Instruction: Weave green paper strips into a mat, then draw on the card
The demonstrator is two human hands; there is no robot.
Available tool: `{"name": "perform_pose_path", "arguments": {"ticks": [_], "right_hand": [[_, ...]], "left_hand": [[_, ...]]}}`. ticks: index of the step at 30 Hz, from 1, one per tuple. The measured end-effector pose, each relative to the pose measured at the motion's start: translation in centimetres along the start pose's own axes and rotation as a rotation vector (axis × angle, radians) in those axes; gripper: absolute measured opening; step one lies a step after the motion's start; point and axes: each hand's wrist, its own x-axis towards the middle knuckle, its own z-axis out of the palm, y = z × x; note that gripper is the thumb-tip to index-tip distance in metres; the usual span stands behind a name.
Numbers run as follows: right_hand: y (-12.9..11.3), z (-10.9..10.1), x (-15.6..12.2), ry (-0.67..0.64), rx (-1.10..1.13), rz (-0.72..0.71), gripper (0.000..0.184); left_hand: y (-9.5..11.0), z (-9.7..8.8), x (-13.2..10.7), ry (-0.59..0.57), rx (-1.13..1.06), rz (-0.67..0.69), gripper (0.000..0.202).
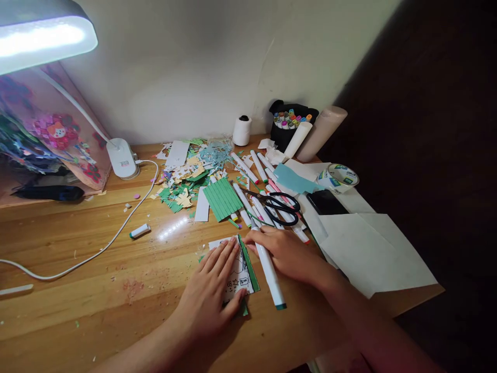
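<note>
My left hand [215, 282] lies flat with its fingers stretched over a small white paper with black drawings [244, 280], pressing it to the table. Green strips stick out along the paper's right side and under its lower edge. In my right hand [285, 251] is a white marker [267, 269] with a teal end pointing toward me; its other end is by the paper's upper right corner. Just beyond, black-handled scissors [285, 207] rest on several loose markers. A green ridged square of paper [223, 199] lies left of them. A marker cap [140, 231] sits farther left.
Paper scraps [182, 178] are heaped near the wall. At the back stand a thread spool [242, 131] and a black marker holder [282, 137]. Right are a tape roll [337, 177], a phone [326, 202] and white sheets [368, 254]. A lamp [46, 39] overhangs left; its cable [116, 235] crosses the table.
</note>
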Motion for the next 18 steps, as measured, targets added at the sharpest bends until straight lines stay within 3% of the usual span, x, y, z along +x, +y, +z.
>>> {"name": "perform_pose_path", "arguments": {"ticks": [7,12,15,18], "right_hand": [[0.3,0.3,-0.1,0.154,0.077,-0.007,0.024],[-0.3,0.0,-0.1,0.281,0.300,-0.042,0.030],[-0.8,-0.1,0.2,0.250,0.452,-0.030,0.029],[-0.6,0.7,0.7,0.236,0.565,0.080,0.022]], "left_hand": [[-0.1,-0.1,0.2,-0.011,-0.001,0.001,0.072],[0.0,-0.2,0.2,-0.014,-0.034,-0.010,0.072],[0.1,-0.2,0.2,-0.009,-0.039,-0.010,0.073],[0.1,-0.2,0.1,-0.016,-0.042,-0.017,0.072]]}}
